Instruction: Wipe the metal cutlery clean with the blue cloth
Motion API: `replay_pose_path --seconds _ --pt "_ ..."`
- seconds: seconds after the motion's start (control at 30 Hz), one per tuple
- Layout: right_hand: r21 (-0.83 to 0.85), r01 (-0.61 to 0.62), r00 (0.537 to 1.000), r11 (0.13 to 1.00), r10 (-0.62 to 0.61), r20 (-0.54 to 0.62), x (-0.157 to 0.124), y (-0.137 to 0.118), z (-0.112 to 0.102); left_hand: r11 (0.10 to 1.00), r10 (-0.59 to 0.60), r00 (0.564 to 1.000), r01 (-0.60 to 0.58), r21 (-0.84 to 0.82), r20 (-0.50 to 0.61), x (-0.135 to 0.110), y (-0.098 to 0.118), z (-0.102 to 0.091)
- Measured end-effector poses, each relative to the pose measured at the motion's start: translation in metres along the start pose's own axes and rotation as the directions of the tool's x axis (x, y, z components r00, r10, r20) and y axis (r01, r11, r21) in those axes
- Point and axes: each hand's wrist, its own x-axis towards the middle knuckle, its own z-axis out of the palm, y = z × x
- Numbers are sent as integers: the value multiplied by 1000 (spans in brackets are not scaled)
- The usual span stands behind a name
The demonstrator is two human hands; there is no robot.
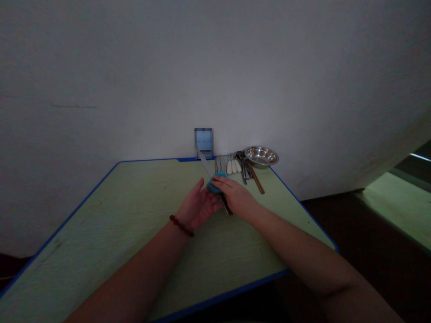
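Closest to my eyes are my left forearm (134, 278), with a red bead bracelet (182, 225) on the wrist, and my right forearm (316, 264). Both reach over a pale green table (128, 211) with a blue edge. My right hand (236, 197) is curled and has hold of a blue cloth (215, 184), which wraps the blade of a kitchen knife (206, 165). The blade points to 11 o'clock, and its dark handle (226, 205) comes out under my hands. My left hand (198, 204) is open with the palm up, just beside the cloth. I cannot tell if it holds the knife. At 1 o'clock, near the far table edge, lie white-handled utensils (233, 167), a wooden stick (256, 177) and a steel bowl (261, 156). At 12 o'clock a blurred blue panel (204, 141) leans on the white wall (215, 67)
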Motion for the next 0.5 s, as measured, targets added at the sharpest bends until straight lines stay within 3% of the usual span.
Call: replay_pose_path --seconds 0.33,0.5 --pt "6 81 996 997 -81 34 -3 0 5 995 99 995 -98 -10 26 1 6 -2" --pt "-10 92 994 996 -91 61 -2 -3 2 990 144 989 -144 -13 -18 2 5 -3"
